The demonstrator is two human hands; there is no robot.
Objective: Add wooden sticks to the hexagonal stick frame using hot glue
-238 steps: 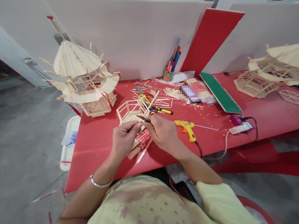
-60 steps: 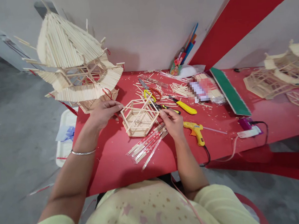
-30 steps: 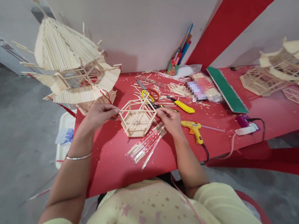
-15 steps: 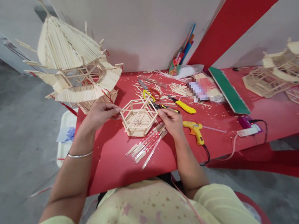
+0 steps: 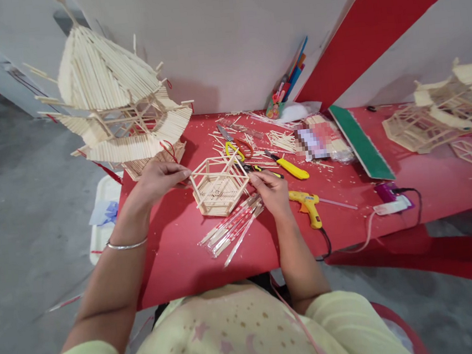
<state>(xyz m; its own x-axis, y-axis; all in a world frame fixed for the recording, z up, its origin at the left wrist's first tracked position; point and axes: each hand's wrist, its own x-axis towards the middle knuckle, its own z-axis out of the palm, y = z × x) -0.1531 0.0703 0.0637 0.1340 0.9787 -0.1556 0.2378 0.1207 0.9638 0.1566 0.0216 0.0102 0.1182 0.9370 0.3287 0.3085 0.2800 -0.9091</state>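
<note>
Between my hands is a six-sided frame of thin wooden sticks [image 5: 219,192], with a ringed floor and an open upper rim. My left hand [image 5: 161,179] pinches its upper left corner between thumb and fingers. At the opposite corner, my right hand [image 5: 271,191] has its fingertips closed on the rim. Just in front of the frame lie wrapped chopsticks [image 5: 230,230] in clear and red sleeves. A yellow glue gun [image 5: 309,206] rests to the right of my right hand, its cord hanging off the table edge.
A tall stick-built pagoda model [image 5: 115,99] stands at the left. Behind the frame lie scissors [image 5: 233,149], a yellow utility knife [image 5: 291,167] and scattered sticks [image 5: 281,141]. A green board [image 5: 361,142] and a second stick model [image 5: 422,120] are at the right.
</note>
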